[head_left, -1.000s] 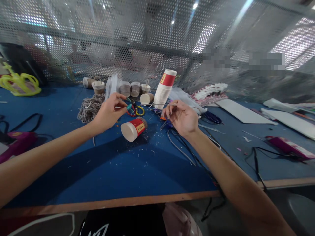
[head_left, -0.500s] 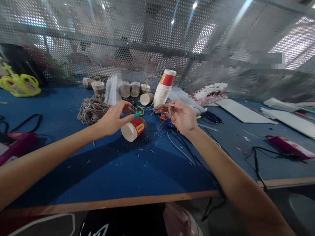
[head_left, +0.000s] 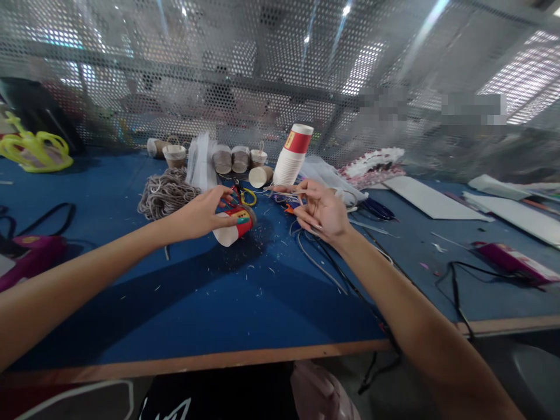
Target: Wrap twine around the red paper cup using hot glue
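Left hand (head_left: 203, 214): partly open, thumb and fingers spread around the side of the cup; grip pressure could not be told.
Right hand (head_left: 321, 209): half-curled, palm turned up, a thin strip (head_left: 286, 191) pinched between thumb and fingers, the lower fingers loose.
Cup (head_left: 228, 234): red and white, tilted on its side, between the table's near and far edges; whether it touched the table was unclear.
Strip: pale, held above the table, its free end pointing left, nearer the far edge than the near edge.
Yarn (head_left: 164, 195): grey heap, left of the cup, toward the far edge.
Stack (head_left: 291, 160): nested paper cups, near the far edge, leaning slightly.
Yellow loop (head_left: 249, 197): beyond the cup, toward the far edge.
Table (head_left: 210, 303): blue top, wood-coloured near edge, mesh (head_left: 245, 76) along the far edge.
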The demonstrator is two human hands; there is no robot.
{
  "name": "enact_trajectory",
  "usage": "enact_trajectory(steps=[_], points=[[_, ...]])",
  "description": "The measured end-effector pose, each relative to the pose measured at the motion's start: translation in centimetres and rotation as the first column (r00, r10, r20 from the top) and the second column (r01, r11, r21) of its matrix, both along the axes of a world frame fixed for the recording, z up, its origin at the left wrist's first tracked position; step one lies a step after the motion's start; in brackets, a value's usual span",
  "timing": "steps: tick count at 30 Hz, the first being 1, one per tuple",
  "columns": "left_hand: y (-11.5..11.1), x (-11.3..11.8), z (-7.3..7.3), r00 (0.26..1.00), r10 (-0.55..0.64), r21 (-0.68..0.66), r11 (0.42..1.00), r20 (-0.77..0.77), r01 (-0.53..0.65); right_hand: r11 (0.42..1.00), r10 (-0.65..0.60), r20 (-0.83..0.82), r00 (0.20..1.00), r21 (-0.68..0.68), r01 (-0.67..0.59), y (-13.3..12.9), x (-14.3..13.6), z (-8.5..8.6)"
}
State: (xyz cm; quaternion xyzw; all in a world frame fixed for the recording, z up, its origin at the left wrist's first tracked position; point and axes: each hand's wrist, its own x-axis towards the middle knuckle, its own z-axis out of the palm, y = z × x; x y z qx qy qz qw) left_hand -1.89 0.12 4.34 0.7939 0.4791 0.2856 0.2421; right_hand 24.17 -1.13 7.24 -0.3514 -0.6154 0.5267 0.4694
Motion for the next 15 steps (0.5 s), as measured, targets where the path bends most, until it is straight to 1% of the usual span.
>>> enact_trajectory(steps=[3,6,8,10,12,13,14,15], points=[[-0.6,0.0,0.7,1.000,-0.002,0.035,0.999,-0.011,0.002,1.000,0.031,-0.015,0.999,0.000,-0.031,-0.2,-0.2,0.0],[-1.0,0.7,1.6,0.998,-0.057,0.115,0.991,-0.030,0.060,0.997,0.071,-0.031,0.997,0.005,-0.071,-0.2,-0.5,-0.1],[-0.7,1.7,2.3,0.993,-0.115,0.164,0.979,-0.035,0.119,0.994,0.107,-0.044,0.993,-0.001,-0.107,-0.2,-0.6,-0.3],[0.1,3.1,2.9,0.985,-0.169,0.193,0.966,-0.028,0.171,0.988,0.151,-0.059,0.987,-0.003,-0.151,-0.1,-0.7,-0.5],[1.2,4.7,3.6,0.972,-0.228,0.159,0.959,-0.049,0.233,0.984,0.175,-0.071,0.982,0.002,-0.175,0.0,-0.6,-0.8],[1.7,5.4,3.9,0.959,-0.274,0.129,0.951,-0.076,0.282,0.985,0.171,-0.066,0.983,0.008,-0.170,0.0,-0.6,-0.9],[2.1,6.1,4.3,0.945,-0.311,0.112,0.940,-0.102,0.322,0.991,0.133,-0.039,0.990,0.025,-0.132,0.1,-0.6,-1.0],[2.5,6.6,4.6,0.933,-0.337,0.109,0.930,-0.124,0.350,0.996,0.063,0.003,0.998,0.055,-0.063,0.3,-0.5,-1.2]])
